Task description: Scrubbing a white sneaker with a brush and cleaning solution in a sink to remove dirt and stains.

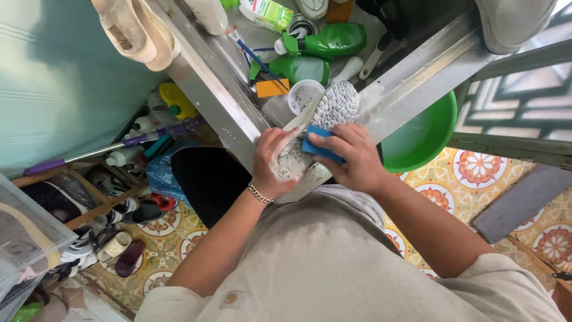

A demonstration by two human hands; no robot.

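A pale shoe [333,107] lies sole up over the edge of a steel sink [411,77], its tread grey and foamy. My left hand [271,164] grips the shoe near its heel end. A blue sponge [319,146] is pressed against the sole by my right hand [351,158], whose fingers close around it. A chain bracelet sits on my left wrist.
Green spray bottles [325,42], a small white cup [304,95], an orange pad [271,88] and brushes crowd the sink. A green basin [426,137] sits below right. Another pale shoe [134,30] rests at top left. Shoes and bottles fill a wooden rack [101,209] at left, above patterned floor tiles.
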